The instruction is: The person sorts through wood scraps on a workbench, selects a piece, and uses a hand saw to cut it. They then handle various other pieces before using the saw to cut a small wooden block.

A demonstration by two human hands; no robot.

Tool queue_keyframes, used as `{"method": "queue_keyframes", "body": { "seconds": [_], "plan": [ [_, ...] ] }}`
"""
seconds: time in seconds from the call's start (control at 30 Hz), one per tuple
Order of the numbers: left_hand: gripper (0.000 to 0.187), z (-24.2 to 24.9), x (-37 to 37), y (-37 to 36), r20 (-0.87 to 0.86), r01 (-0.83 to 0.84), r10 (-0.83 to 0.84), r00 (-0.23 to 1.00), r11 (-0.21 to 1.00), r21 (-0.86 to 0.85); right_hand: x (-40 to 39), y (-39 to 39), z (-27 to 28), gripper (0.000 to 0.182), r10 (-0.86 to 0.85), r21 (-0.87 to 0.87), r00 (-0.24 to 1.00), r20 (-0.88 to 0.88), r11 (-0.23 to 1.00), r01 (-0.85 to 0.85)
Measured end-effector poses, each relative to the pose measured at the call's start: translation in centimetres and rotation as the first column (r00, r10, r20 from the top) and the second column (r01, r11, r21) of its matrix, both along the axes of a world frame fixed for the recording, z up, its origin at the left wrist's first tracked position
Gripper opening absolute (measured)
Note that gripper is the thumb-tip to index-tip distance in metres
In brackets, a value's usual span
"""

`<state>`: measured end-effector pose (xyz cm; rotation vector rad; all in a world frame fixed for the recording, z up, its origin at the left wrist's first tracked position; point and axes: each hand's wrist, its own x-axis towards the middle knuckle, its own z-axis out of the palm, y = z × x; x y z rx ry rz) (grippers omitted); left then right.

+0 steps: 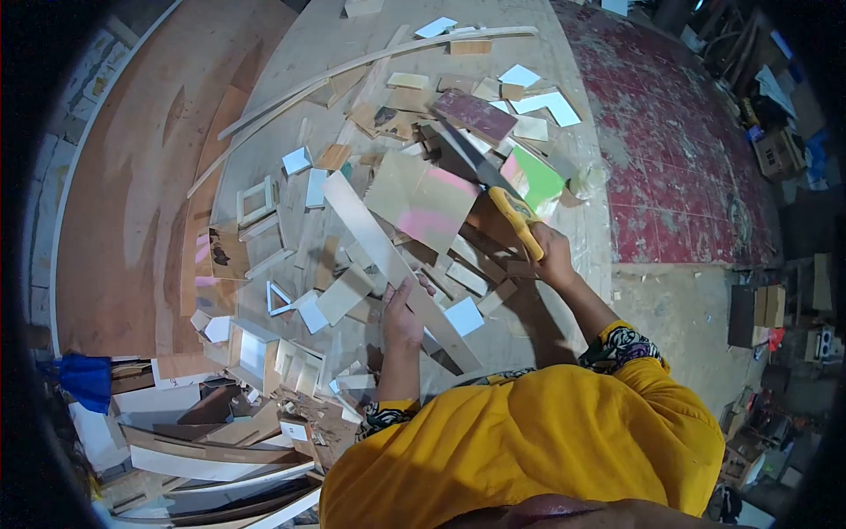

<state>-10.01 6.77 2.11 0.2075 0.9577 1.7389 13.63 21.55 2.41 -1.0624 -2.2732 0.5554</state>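
My left hand (403,319) is wrapped round the lower part of a long pale wooden strip (368,231), which lies at a slant over scraps of wood. In my right hand (548,252) is the yellow handle of a hand saw (515,220). The saw's dark blade points up and to the left, over the wood pile. Between the strip and the saw sits a square beige board with pink patches (421,201). A green and white piece (532,179) lies just right of the blade.
Small wood offcuts and a dark red block (475,115) cover the workbench (291,66). Long thin strips (388,60) cross its far part. A large brown board (132,194) lies at the left, curved panels (211,463) at lower left. Red tiled flooring (656,141) is on the right.
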Motion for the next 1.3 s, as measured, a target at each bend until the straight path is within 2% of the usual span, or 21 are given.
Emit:
{"method": "queue_keyframes", "body": {
  "seconds": [0.07, 0.17, 0.2, 0.3, 0.33, 0.47, 0.53, 0.57, 0.63, 0.67, 0.73, 0.77, 0.83, 0.87, 0.93, 0.97, 1.03, 1.07, 1.2, 1.27, 1.3],
  "plan": [
    [0.032, 0.3, 0.0, -0.3, -0.015, -0.025, 0.025, 1.0, 1.0, 0.018, 0.7, -0.6, 0.1, 0.037, -0.084, 0.136, 0.994, 0.066, 0.988, 0.074],
    [0.031, 1.8, 0.0, -0.9, -0.1, 0.037, -0.035, 0.994, 0.999, 0.01, 0.7, 0.0, 0.6, 0.038, -0.053, 0.23, 0.998, 0.025, 0.972, 0.046],
    [0.031, 2.2, 0.1, -1.0, -0.1, 0.04, -0.038, 0.994, 0.999, 0.011, 0.6, 0.0, 0.8, 0.038, -0.06, 0.228, 0.998, 0.025, 0.972, 0.053],
    [0.031, 3.6, 0.8, -1.3, -0.114, 0.032, -0.028, 0.993, 0.999, 0.04, -0.5, -0.2, 2.0, 0.022, 0.085, 0.137, 0.978, 0.193, 0.984, -0.112],
    [0.032, 4.1, 0.9, -1.4, -0.124, 0.013, -0.005, 0.992, 0.998, 0.062, -1.0, -0.4, 1.2, 0.018, 0.088, 0.097, 0.972, 0.216, 0.989, -0.111],
    [0.032, 5.4, 1.8, -2.5, -0.155, 0.045, -0.021, 0.988, 0.987, 0.154, -2.9, -1.4, -2.6, 0.018, 0.157, 0.235, 0.974, 0.165, 0.953, -0.194],
    [0.033, 5.6, 2.1, -3.3, -0.147, 0.083, -0.061, 0.987, 0.985, 0.154, -3.5, -2.3, -2.5, 0.026, 0.293, 0.18, 0.952, 0.09, 0.935, -0.305],
    [0.033, 5.8, 2.4, -3.7, -0.151, 0.082, -0.058, 0.987, 0.984, 0.158, -3.4, -2.7, -2.5, 0.026, 0.294, 0.185, 0.952, 0.088, 0.934, -0.306],
    [0.034, 6.7, 3.0, -4.5, -0.165, 0.035, -0.013, 0.986, 0.991, 0.128, -3.2, -3.4, -1.2, 0.022, 0.183, 0.017, 0.98, 0.072, 0.983, -0.185],
    [0.034, 6.5, 3.0, -4.8, -0.164, 0.033, -0.012, 0.986, 0.991, 0.129, -3.0, -3.5, -0.6, 0.022, 0.185, 0.017, 0.98, 0.073, 0.982, -0.187],
    [0.034, 5.7, 3.0, -5.5, -0.171, 0.064, -0.041, 0.984, 0.989, 0.133, -2.3, -3.3, 1.1, 0.023, 0.07, -0.111, 0.997, 0.038, 0.992, -0.065],
    [0.034, 5.2, 3.0, -5.8, -0.161, 0.062, -0.042, 0.986, 0.99, 0.124, -2.0, -2.9, 0.8, 0.027, 0.056, -0.059, 0.998, -0.021, 0.997, -0.058],
    [0.034, 4.5, 2.8, -5.8, -0.177, 0.07, -0.057, 0.983, 0.995, 0.069, -1.3, -2.4, 0.3, 0.024, 0.145, -0.015, 0.983, 0.112, 0.989, -0.144],
    [0.034, 4.2, 2.7, -5.7, -0.172, 0.064, -0.055, 0.984, 0.997, 0.048, -1.0, -2.6, -0.2, 0.024, 0.147, -0.031, 0.982, 0.12, 0.989, -0.144],
    [0.034, 4.4, 2.7, -5.4, -0.17, 0.061, -0.055, 0.984, 0.998, 0.03, -0.6, -3.1, -1.1, 0.027, 0.269, -0.12, 0.889, 0.37, 0.963, -0.242],
    [0.034, 4.7, 2.7, -5.2, -0.18, 0.059, -0.053, 0.982, 0.998, 0.026, -0.5, -3.5, -2.0, 0.027, 0.268, -0.129, 0.889, 0.37, 0.963, -0.237],
    [0.034, 5.4, 2.6, -4.9, -0.204, 0.073, -0.068, 0.977, 0.997, 0.017, -0.4, -5.1, -3.0, 0.032, 0.236, 0.112, 0.946, 0.223, 0.958, -0.265],
    [0.035, 5.7, 2.5, -4.8, -0.231, 0.081, -0.075, 0.97, 0.997, 0.016, 0.0, -5.7, -3.4, 0.033, 0.219, 0.081, 0.935, 0.279, 0.965, -0.25],
    [0.037, 6.4, 1.9, -4.7, -0.322, 0.14, -0.146, 0.935, 0.989, -0.043, 0.5, -6.6, -3.8, 0.035, 0.237, 0.08, 0.947, 0.218, 0.962, -0.259],
    [0.039, 6.8, 2.1, -4.6, -0.318, 0.117, -0.12, 0.94, 0.993, -0.028, 0.5, -5.6, -5.2, 0.033, 0.22, 0.243, 0.944, 0.246, 0.929, -0.279],
    [0.039, 6.6, 2.2, -4.4, -0.318, 0.124, -0.126, 0.939, 0.992, -0.029, 0.3, -5.0, -5.1, 0.033, 0.214, 0.241, 0.946, 0.245, 0.931, -0.273]
  ]
}}
